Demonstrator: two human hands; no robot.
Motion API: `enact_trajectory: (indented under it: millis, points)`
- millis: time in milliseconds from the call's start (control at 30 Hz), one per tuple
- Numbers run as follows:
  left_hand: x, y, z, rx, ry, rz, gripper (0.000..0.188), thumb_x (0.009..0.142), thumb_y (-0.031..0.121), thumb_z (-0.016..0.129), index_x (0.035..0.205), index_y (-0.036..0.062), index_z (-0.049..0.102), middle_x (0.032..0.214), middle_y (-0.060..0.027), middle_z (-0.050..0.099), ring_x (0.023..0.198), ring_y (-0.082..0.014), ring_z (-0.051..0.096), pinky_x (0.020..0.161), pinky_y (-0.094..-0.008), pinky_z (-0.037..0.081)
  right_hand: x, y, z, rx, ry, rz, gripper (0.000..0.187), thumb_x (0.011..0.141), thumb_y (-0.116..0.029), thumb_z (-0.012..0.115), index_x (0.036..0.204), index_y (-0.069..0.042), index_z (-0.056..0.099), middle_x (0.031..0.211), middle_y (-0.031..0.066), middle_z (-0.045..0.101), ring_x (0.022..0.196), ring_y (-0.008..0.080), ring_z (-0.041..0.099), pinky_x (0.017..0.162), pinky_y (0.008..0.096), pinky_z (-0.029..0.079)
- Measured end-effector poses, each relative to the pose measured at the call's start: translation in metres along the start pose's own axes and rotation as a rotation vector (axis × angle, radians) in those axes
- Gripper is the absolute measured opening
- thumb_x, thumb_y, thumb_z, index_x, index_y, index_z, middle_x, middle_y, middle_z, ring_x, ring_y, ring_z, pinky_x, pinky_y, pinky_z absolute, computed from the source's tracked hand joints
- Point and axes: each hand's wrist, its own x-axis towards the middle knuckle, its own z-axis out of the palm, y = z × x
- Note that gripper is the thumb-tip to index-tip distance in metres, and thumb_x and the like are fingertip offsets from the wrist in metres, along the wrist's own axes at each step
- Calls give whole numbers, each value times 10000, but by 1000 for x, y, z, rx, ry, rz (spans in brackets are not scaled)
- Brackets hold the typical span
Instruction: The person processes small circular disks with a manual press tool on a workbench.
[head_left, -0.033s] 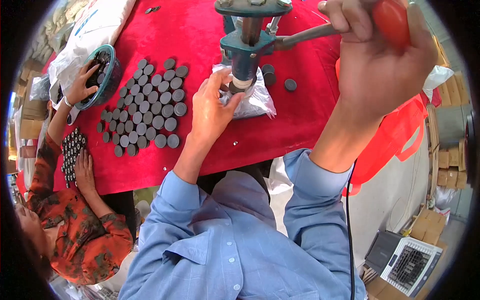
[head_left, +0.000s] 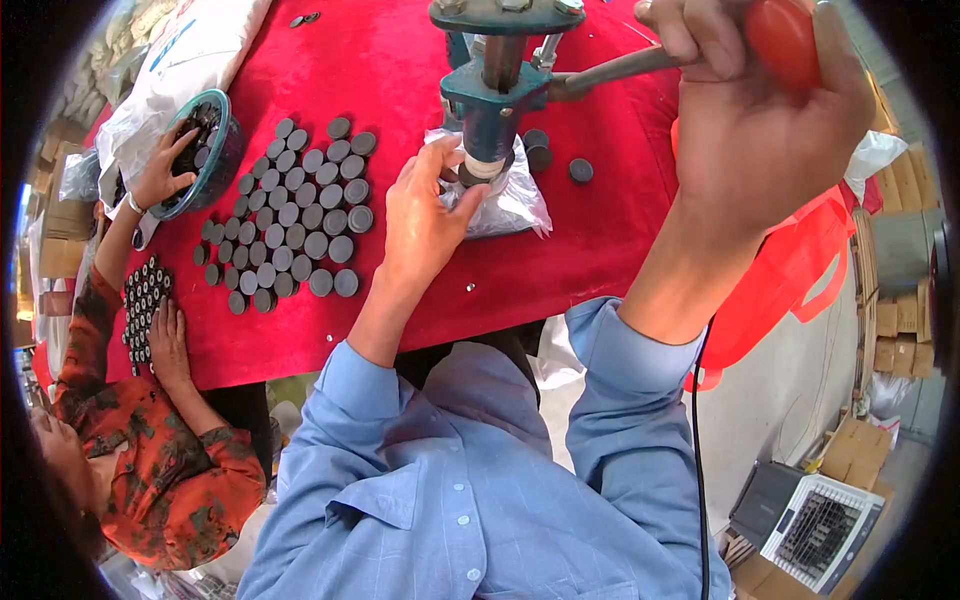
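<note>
A green hand press stands at the top middle, its pale ram tip lowered onto a dark round piece. My left hand pinches this piece at its side, thumb and fingers round the ram tip. Plastic film lies beneath the piece on the press base. Raised at the upper right, my right hand is closed round the press lever at its red knob. Left of the press, many dark round caps are spread on the red cloth.
A few loose caps lie right of the press. At the left, a co-worker has one hand in a green basin of dark parts and the other beside small ringed pieces. A red bag hangs at the table's right edge.
</note>
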Motion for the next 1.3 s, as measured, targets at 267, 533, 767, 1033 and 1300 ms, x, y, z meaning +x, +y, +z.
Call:
enact_trajectory:
  millis: [267,533,767,1033,1300]
  points:
    - [6,-1,9,-97,51,24,643,711,52,865,1274,32,555,1007,-125,722,825,-256,651,755,-363,539,15,20,-16,11,-90,-69,502,1025,-448,405,821,-27,587,560,2,410,493,109,393,491,261,371]
    - [6,4,9,-72,44,13,710,717,71,871,1325,22,507,1022,-127,724,824,-263,644,781,-383,536,33,30,-52,545,-558,115,533,1006,-427,358,1082,34,615,716,37,396,706,186,358,713,380,311]
    - [6,-2,9,-59,35,51,727,715,74,870,1335,22,494,1023,-121,713,859,-273,635,775,-393,533,-17,20,-65,413,-455,57,468,983,-483,401,998,-58,598,710,34,363,709,216,349,830,488,331]
    - [4,-4,7,-23,42,88,746,696,59,867,1336,14,487,1017,-125,691,878,-283,643,799,-404,531,-31,22,-72,393,-474,41,452,980,-499,433,985,-75,589,707,57,417,714,237,417,898,514,383]
    - [-16,-4,-42,329,96,178,452,740,103,817,1153,47,642,1101,-117,679,973,-312,636,856,-422,517,-51,32,-71,442,-441,-106,503,1000,-548,441,1029,-62,569,731,72,481,669,230,482,826,456,407]
